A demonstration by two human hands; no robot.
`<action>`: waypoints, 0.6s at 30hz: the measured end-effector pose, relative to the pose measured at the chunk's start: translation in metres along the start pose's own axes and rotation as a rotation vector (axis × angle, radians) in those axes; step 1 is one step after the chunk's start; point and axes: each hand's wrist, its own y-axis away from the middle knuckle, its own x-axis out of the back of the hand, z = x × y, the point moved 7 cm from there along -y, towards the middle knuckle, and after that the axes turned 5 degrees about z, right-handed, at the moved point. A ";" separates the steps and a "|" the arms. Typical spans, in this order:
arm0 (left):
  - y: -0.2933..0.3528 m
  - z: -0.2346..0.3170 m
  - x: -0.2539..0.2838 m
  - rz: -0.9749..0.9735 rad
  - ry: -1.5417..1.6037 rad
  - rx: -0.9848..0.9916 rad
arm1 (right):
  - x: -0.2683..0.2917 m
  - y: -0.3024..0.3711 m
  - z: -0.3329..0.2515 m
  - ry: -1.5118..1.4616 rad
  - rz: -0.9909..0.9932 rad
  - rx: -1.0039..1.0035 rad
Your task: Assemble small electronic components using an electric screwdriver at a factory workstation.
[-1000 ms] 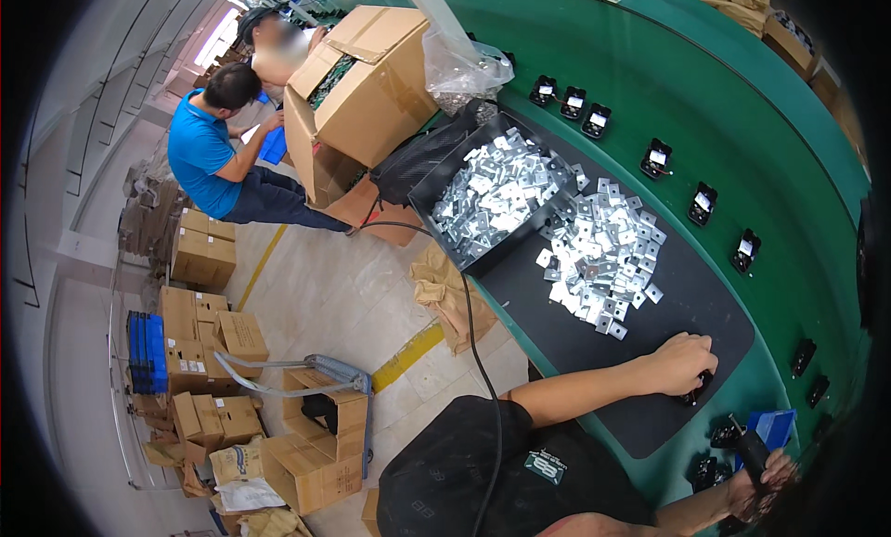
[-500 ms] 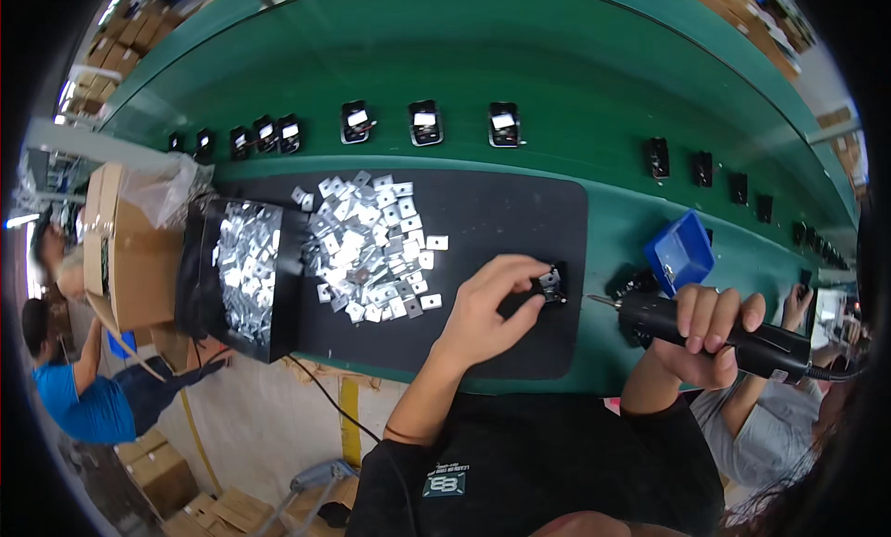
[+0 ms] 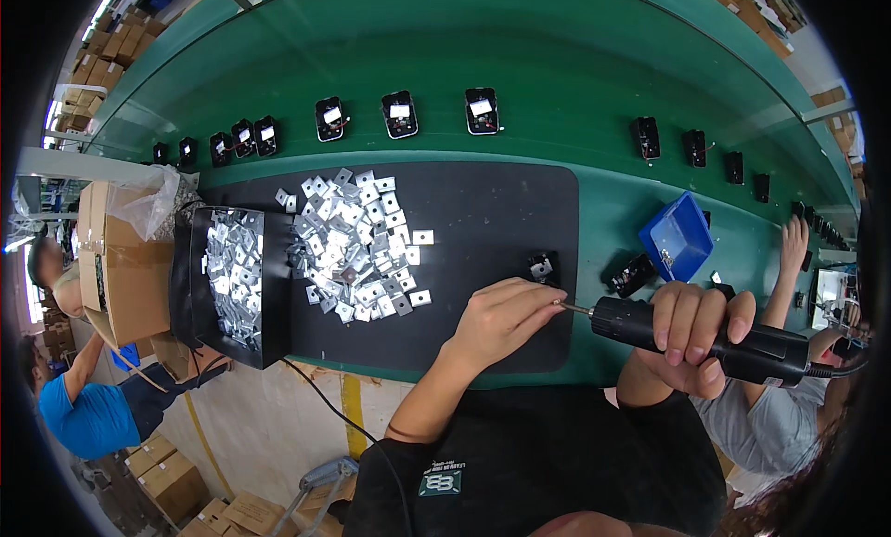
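Note:
My right hand (image 3: 696,337) is wrapped round a black electric screwdriver (image 3: 640,325), held level with its bit pointing left. At the bit's tip, the thumb and fingers of my left hand (image 3: 506,322) are pinched together. What lies between them is too small to name. Just beyond those fingertips, a small black housing with a metal plate (image 3: 542,266) rests on the black mat (image 3: 483,203). Left of it spreads a heap of square silver plates with holes (image 3: 357,245).
A black bin of plates (image 3: 277,296) stands at the left beside a cardboard box (image 3: 139,296). A blue tray (image 3: 682,240) and a black housing (image 3: 633,275) lie right of the mat. Several black housings (image 3: 399,115) line the green belt. Another person's hand (image 3: 794,245) reaches in from the right.
My left hand has left the black housing and moved nearer to me, its fingers now pinched at the bit's tip. The screwdriver has shifted slightly left. Another person's hand has reached farther over the belt.

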 end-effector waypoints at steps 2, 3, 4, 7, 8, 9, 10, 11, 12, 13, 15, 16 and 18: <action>-0.002 0.001 0.000 -0.002 0.000 -0.003 | -0.002 -0.001 0.001 -0.002 -0.028 -0.008; -0.001 0.000 0.000 -0.002 0.003 -0.004 | -0.002 0.000 0.002 0.000 -0.029 -0.008; 0.000 0.000 0.002 0.002 -0.015 -0.002 | -0.002 0.002 0.004 0.002 -0.022 -0.010; 0.000 -0.001 0.003 0.005 -0.031 0.000 | 0.001 0.003 0.006 0.003 -0.008 -0.006; 0.001 -0.001 0.004 0.001 -0.035 0.005 | 0.001 0.003 0.007 -0.002 -0.006 -0.015; 0.001 -0.001 0.004 0.002 -0.035 0.005 | 0.001 0.004 0.008 -0.007 -0.004 -0.024; 0.000 0.001 0.005 0.015 -0.045 -0.003 | 0.001 0.004 0.009 -0.008 -0.004 -0.025; -0.001 0.002 0.004 0.025 -0.052 -0.014 | 0.000 0.003 0.008 0.007 -0.009 -0.025; -0.002 0.002 0.003 0.022 -0.049 -0.015 | -0.002 0.003 0.007 0.021 -0.013 -0.025; -0.003 0.004 0.003 0.041 -0.092 -0.048 | -0.004 0.002 0.007 0.025 -0.012 -0.023; -0.003 0.004 0.004 0.064 -0.144 -0.077 | -0.007 0.000 0.014 0.079 -0.028 -0.054; -0.002 0.005 0.004 0.068 -0.197 -0.100 | -0.006 0.001 0.016 0.076 -0.028 -0.055; -0.002 0.006 0.003 0.070 -0.246 -0.122 | -0.002 0.002 0.020 0.097 -0.014 -0.081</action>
